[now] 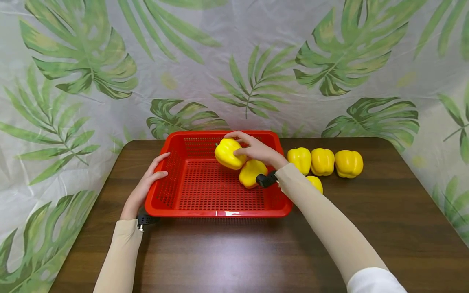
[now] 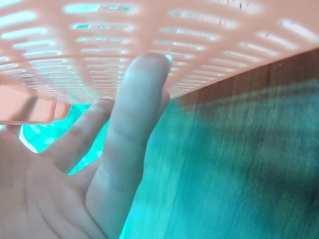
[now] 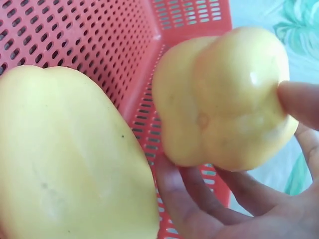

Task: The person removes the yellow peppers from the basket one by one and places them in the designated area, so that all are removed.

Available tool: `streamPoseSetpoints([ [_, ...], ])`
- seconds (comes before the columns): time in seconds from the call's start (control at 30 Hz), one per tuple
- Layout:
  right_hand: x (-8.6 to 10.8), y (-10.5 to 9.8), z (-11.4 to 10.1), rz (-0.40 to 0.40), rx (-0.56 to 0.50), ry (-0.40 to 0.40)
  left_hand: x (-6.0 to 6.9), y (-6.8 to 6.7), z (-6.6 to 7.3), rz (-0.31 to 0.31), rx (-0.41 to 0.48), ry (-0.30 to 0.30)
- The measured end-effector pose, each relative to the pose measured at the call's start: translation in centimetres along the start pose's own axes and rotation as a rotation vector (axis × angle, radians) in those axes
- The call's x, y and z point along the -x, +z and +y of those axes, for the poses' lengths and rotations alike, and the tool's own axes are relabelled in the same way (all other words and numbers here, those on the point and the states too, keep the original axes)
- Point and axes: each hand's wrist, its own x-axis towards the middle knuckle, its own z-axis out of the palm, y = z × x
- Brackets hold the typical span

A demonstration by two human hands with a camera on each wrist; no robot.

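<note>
A red plastic basket [image 1: 220, 213] with slotted walls stands on the table. My left hand [image 1: 146, 185] grips its left rim, with the thumb and a finger over the edge; in the left wrist view other fingers [image 2: 132, 109] lie against its outer wall. Inside the basket, my right hand [image 1: 256, 150] holds a yellow bell pepper [image 1: 228, 154], thumb on one side and fingers on the other. Its blossom end faces the camera in the right wrist view. Another yellow bell pepper [image 1: 253, 173] lies in the basket, just below the held one and partly hidden by the wrist camera.
Right of the basket, three yellow bell peppers [image 1: 322, 162] stand in a row on the brown wooden table [image 1: 388, 211]. One more pepper [image 1: 316, 184] is partly covered by my right forearm. A leaf-patterned cloth [image 1: 253, 73] hangs behind the table.
</note>
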Motion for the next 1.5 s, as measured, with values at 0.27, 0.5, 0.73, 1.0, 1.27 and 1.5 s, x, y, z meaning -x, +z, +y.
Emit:
streamPoseSetpoints([
  [0.27, 1.1, -0.6, -0.5, 0.06, 0.006, 0.026, -0.1, 0.0, 0.0, 0.002, -0.003, 0.004],
  [0.5, 2.1, -1.6, -0.4, 0.081, -0.018, 0.053, -0.2, 0.0, -0.2, 0.0, 0.004, 0.01],
  [0.73, 3.5, -2.5, -0.7, 0.092, -0.026, 0.049, -0.2, -0.1, -0.2, 0.004, 0.006, 0.012],
  [1.0, 5.3, -3.3, -0.6, 0.095, -0.008, 0.012, -0.2, -0.1, -0.2, 0.003, 0.002, 0.007],
  [1.27, 6.9, -4.2, -0.3, 0.098, -0.022, -0.032, -0.1, -0.1, -0.3, 0.001, 0.004, 0.009],
  [1.5, 8.3, -5.2, 0.0, 0.137, -0.047, -0.012, -0.1, -0.1, -0.2, 0.001, 0.0, 0.013],
])
